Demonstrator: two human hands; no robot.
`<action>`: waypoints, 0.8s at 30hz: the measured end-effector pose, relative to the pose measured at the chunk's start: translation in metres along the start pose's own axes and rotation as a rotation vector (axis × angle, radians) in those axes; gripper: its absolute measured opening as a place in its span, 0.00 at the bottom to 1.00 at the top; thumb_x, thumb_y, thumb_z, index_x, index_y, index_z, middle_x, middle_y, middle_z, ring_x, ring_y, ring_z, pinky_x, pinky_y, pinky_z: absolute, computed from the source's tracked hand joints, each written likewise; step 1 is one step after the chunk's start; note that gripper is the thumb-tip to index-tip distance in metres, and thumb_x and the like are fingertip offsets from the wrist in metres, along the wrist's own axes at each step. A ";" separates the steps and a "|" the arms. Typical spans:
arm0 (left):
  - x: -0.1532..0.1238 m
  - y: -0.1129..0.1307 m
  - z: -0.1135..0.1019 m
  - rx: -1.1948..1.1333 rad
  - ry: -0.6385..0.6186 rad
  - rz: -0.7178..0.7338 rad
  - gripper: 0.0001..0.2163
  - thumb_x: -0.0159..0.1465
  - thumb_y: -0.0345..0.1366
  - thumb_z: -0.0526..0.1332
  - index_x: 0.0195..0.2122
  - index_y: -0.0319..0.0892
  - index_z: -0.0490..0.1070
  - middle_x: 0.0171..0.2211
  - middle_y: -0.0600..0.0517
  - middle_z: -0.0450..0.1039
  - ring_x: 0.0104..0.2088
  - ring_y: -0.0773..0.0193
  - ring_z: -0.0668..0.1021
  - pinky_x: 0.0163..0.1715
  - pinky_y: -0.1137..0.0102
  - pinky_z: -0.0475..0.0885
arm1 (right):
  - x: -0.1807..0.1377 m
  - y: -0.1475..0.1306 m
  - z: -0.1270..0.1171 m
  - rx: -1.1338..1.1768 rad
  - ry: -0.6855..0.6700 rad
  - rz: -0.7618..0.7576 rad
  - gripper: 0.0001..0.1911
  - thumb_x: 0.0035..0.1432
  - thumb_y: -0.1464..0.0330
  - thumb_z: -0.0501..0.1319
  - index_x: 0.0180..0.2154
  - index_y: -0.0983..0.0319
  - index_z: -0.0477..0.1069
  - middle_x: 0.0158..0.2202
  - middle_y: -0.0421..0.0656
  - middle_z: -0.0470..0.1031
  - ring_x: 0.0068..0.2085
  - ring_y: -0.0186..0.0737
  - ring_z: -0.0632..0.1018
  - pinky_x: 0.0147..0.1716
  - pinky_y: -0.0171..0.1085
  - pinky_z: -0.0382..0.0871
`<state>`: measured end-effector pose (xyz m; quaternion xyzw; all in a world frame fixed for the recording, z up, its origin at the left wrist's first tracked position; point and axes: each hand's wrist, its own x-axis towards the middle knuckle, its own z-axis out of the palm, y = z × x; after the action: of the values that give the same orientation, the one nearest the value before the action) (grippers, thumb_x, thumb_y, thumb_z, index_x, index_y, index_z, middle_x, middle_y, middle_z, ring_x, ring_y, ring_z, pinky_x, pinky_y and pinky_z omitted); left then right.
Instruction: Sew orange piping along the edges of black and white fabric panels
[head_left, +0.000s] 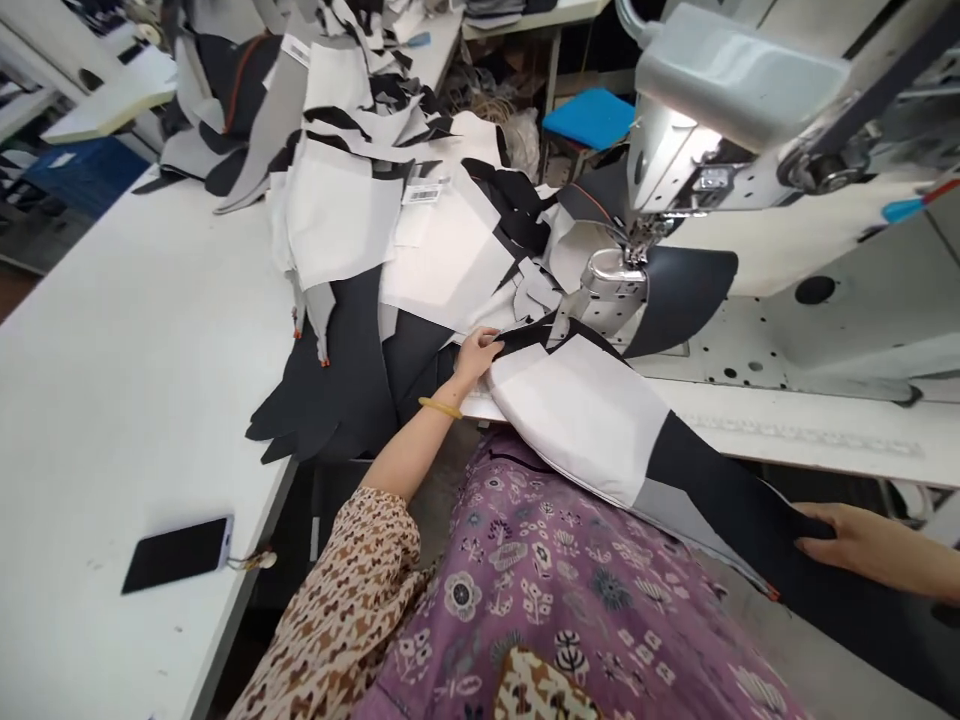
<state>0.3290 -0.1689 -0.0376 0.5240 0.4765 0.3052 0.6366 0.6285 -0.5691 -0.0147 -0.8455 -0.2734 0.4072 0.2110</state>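
Across my lap lies a long sewn fabric piece [592, 420], white at its left end and black and grey toward the right. My left hand [478, 355] pinches its upper left edge, just left of the sewing machine's metal post [611, 285]. At the far right my right hand [840, 535] grips the black part, thumb on top, its other fingers mostly hidden. Above the post is the sewing machine head [735, 90], with the presser foot low over it. A dark curved fabric panel [686, 300] lies just right of the post.
Several white, grey and black fabric pieces [442, 250] are heaped behind my left hand. A phone [178, 553] lies on the white table [97, 400] at the left. Behind stands a blue stool [590, 117]. The table's edge runs beside my left arm.
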 end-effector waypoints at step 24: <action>-0.043 0.080 0.054 0.801 -0.277 0.662 0.19 0.67 0.46 0.49 0.30 0.38 0.70 0.27 0.50 0.72 0.29 0.66 0.72 0.31 0.72 0.64 | 0.075 -0.267 0.088 -0.068 -0.001 -0.810 0.17 0.54 0.56 0.49 0.26 0.63 0.52 0.23 0.37 0.55 0.25 0.28 0.56 0.27 0.31 0.51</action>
<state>0.3724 -0.2059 0.0509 0.8834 0.2764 0.2118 0.3136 0.5193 -0.3063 0.0462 -0.6758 -0.5978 0.2822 0.3261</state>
